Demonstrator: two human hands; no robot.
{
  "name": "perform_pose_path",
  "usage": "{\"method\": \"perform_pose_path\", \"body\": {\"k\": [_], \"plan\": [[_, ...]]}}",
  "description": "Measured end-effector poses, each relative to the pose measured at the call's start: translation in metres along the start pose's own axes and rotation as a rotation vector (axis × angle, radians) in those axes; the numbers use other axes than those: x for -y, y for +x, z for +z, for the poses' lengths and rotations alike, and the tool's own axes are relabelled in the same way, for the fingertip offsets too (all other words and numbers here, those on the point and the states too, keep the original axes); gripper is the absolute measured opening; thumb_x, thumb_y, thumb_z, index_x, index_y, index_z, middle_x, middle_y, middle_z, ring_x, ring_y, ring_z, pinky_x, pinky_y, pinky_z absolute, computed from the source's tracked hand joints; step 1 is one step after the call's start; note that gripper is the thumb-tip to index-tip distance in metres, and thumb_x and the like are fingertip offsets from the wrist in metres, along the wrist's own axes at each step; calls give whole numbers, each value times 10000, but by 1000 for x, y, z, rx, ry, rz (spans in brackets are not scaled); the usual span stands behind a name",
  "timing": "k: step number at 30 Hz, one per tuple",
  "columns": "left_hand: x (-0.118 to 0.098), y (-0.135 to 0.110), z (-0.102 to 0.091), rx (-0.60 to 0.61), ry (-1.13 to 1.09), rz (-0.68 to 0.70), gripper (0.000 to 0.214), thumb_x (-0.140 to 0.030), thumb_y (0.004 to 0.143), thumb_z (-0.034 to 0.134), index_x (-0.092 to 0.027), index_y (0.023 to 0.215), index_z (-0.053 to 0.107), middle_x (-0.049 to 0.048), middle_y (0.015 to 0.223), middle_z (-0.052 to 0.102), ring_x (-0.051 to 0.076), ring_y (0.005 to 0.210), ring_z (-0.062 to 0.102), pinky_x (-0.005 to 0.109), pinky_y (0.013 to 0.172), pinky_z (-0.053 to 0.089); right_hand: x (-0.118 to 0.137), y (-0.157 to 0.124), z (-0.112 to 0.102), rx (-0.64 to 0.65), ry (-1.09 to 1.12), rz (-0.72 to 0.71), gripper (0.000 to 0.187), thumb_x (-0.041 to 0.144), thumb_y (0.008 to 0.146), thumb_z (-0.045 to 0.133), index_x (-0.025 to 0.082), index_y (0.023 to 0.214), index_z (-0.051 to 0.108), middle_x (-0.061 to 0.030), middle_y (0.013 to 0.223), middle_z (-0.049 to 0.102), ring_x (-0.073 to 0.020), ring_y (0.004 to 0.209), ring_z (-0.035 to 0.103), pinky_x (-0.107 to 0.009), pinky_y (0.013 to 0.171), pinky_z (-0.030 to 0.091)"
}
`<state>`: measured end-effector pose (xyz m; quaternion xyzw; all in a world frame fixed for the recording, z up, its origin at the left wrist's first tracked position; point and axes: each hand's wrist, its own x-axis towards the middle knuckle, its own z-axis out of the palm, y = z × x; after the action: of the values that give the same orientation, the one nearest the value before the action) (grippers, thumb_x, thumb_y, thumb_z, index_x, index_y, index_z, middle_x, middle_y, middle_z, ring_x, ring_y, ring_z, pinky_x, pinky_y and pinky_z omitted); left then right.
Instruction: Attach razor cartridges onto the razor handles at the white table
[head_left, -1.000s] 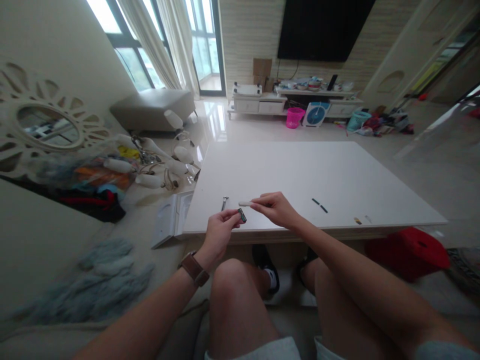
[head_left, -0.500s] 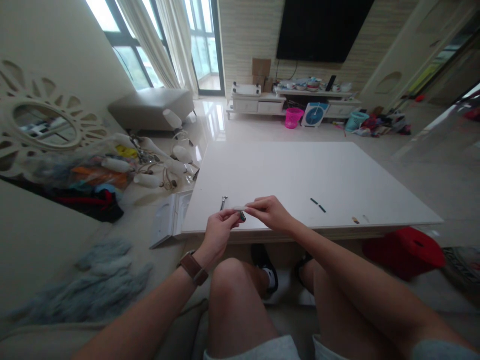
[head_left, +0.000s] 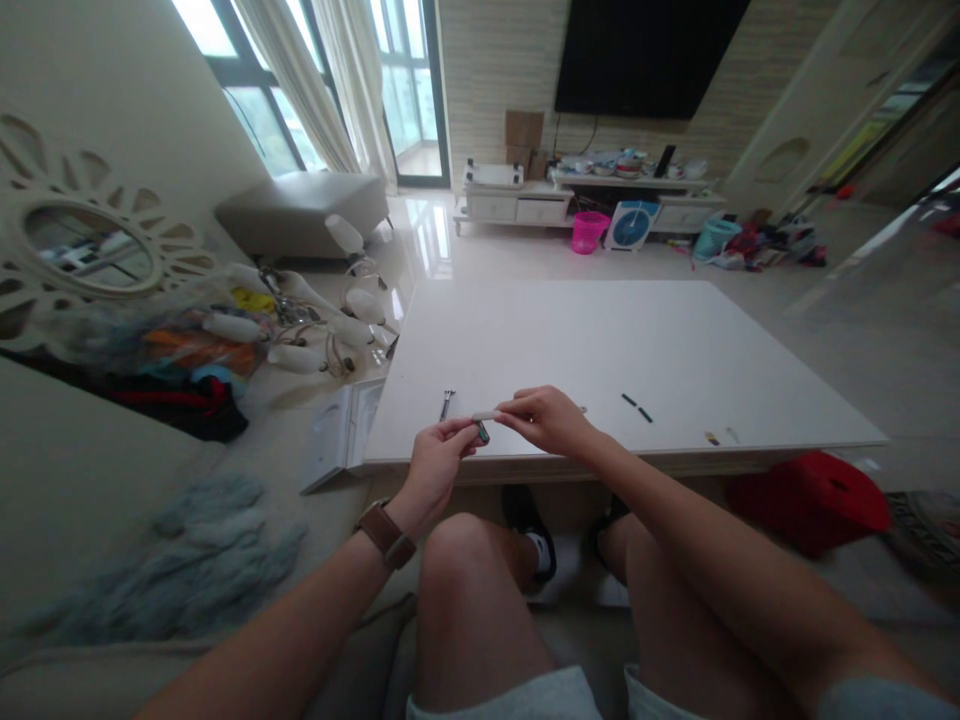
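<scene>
Over the near edge of the white table (head_left: 585,330), my two hands meet with their fingertips close together. My left hand (head_left: 439,455), with a brown watch strap at the wrist, pinches a small dark piece with a greenish face (head_left: 482,433). A thin pale strip (head_left: 484,415) spans the gap between the hands, just above that piece. My right hand (head_left: 551,420) is closed on the strip's right end. The strip's left end meets my left fingertips; whether they grip it too I cannot tell. Behind my left hand lies a slim metal tool with a wider head (head_left: 448,404).
Two short dark strips (head_left: 637,407) lie right of my hands, with a small brownish bit (head_left: 712,438) farther right. A red stool (head_left: 814,500) stands by the table's right front. White lamp parts (head_left: 330,320) and an open white box (head_left: 341,435) are on the left floor.
My right hand has shifted slightly right, and more of the pale strip shows between the hands. The small piece has turned a little, showing more of its greenish face.
</scene>
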<state>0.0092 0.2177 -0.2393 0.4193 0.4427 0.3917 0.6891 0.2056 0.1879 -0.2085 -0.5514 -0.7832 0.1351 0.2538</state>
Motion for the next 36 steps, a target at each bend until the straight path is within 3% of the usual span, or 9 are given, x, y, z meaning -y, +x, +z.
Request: {"method": "perform_pose_path", "body": {"k": [4,10,15,21,25,29,33,36], "plan": [[1,1,0,-29,-20,-20,263,-300,600,814,-126,780,734,62,739,723,126,661,636,254,668,464,-3,1,-2,-72,-32,42,369,438,975,484,211,867,755,-21,680,556,-117,599,439,-273,593,237],[0,-1,0,9,-14,-12,220,-269,622,788,-120,779,743,67,759,725,121,692,631,239,675,458,2,1,5,9,-40,-17,325,418,973,494,237,929,760,-15,682,554,-118,612,459,-269,594,236],[0,-1,0,-23,-37,-30,268,-295,605,820,-120,787,733,66,761,724,123,685,636,242,670,458,-3,2,4,-116,7,57,333,418,977,491,222,969,761,-25,708,579,-120,622,472,-265,614,265],[0,0,0,-22,-65,-14,276,-285,602,827,-118,791,715,57,748,723,126,688,651,237,668,456,-6,-1,-4,103,94,-112,342,414,966,514,193,908,769,-7,632,534,-105,570,447,-250,581,272],[0,1,-1,-12,-60,-4,307,-302,601,836,-112,809,713,71,754,727,141,706,660,249,672,464,-7,-2,-3,1,103,-76,355,416,978,498,186,936,765,-1,632,518,-100,571,455,-236,576,280],[2,2,-2,-57,-83,-4,310,-281,569,847,-120,791,704,61,759,725,140,697,654,266,688,477,-3,-2,2,80,112,-164,332,404,980,504,195,979,762,-9,657,553,-97,578,468,-232,583,287],[2,2,-2,-44,-112,-15,311,-283,570,846,-122,791,697,66,764,725,153,717,668,273,697,485,-1,-1,1,4,56,-136,336,407,980,500,198,966,763,-7,654,541,-99,582,469,-233,582,285],[1,2,-2,-54,-108,-21,298,-271,573,845,-119,782,698,59,761,720,138,693,653,270,697,489,-2,-2,-2,60,25,-171,329,399,978,504,198,951,763,-5,650,543,-94,568,461,-233,576,280]]}}
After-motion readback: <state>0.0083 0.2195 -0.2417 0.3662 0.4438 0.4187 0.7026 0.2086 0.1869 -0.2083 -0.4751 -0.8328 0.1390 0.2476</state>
